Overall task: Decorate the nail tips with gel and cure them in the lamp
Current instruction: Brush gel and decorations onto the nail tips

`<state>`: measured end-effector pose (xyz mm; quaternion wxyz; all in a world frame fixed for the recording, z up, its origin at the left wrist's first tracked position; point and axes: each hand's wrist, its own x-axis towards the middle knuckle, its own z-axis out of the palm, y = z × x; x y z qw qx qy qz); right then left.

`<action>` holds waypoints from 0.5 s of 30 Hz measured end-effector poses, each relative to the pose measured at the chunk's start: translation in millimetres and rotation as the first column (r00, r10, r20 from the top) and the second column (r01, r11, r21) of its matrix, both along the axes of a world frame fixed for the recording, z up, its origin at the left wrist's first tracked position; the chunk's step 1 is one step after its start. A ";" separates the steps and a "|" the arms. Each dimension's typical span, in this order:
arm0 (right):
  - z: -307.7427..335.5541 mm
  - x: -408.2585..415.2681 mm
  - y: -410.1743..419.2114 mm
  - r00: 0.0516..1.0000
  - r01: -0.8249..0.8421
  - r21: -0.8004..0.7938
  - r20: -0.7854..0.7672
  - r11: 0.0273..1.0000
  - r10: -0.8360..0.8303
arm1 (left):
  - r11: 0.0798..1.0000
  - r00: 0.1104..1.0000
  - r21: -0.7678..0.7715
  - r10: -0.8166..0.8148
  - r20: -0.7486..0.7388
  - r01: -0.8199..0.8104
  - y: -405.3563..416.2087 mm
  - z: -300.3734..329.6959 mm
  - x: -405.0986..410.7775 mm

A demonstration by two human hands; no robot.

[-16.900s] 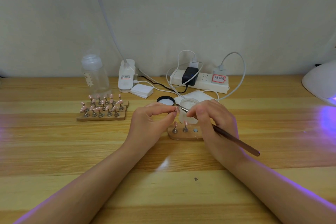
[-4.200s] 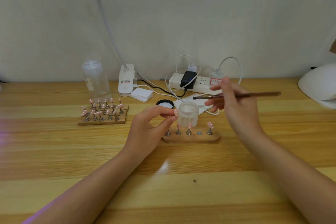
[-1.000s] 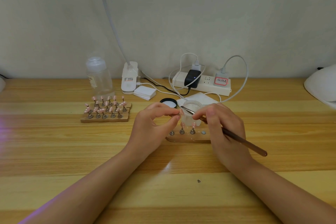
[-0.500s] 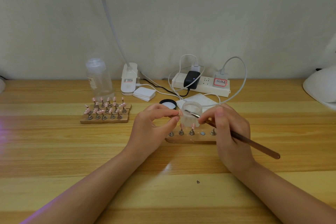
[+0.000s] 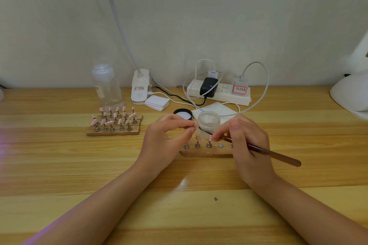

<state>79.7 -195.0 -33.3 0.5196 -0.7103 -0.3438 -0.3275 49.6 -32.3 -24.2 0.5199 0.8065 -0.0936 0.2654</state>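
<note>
Your left hand (image 5: 165,141) pinches a pink nail tip (image 5: 196,123) between thumb and forefinger, held up just in front of the frosted gel jar (image 5: 208,123). Your right hand (image 5: 247,145) grips a brown brush (image 5: 264,152) like a pen, its metal end touching that tip. Below them sits a wooden holder (image 5: 201,152) with more tips on pegs (partly hidden by your right hand). The jar's black lid (image 5: 182,114) lies behind; another wooden rack of pink tips (image 5: 114,123) stands to the left, and the white curing lamp (image 5: 350,95) sits at the far right edge.
</note>
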 end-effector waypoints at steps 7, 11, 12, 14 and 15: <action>0.9 -0.9 -1.1 1.000 -0.004 0.068 -0.028 0.998 0.006 | 1.000 1.000 -0.005 -0.001 -0.009 0.001 0.2 -0.4 0.4; 0.5 -0.6 1.6 1.000 0.004 0.002 -0.029 1.000 -0.004 | 1.000 1.000 0.007 -0.004 0.001 0.004 0.0 -0.2 0.3; 0.2 -0.3 2.1 1.000 0.006 -0.013 -0.029 1.000 -0.006 | 1.000 1.000 0.011 -0.004 0.005 0.004 0.1 0.0 0.3; -0.2 0.2 2.6 1.000 0.010 -0.037 -0.026 0.999 -0.011 | 1.000 1.000 0.020 -0.002 0.014 0.001 0.2 -0.1 0.5; -0.4 0.5 2.9 1.000 0.012 -0.046 -0.023 0.999 -0.013 | 1.000 1.000 0.023 -0.001 0.017 0.000 0.3 -0.3 0.7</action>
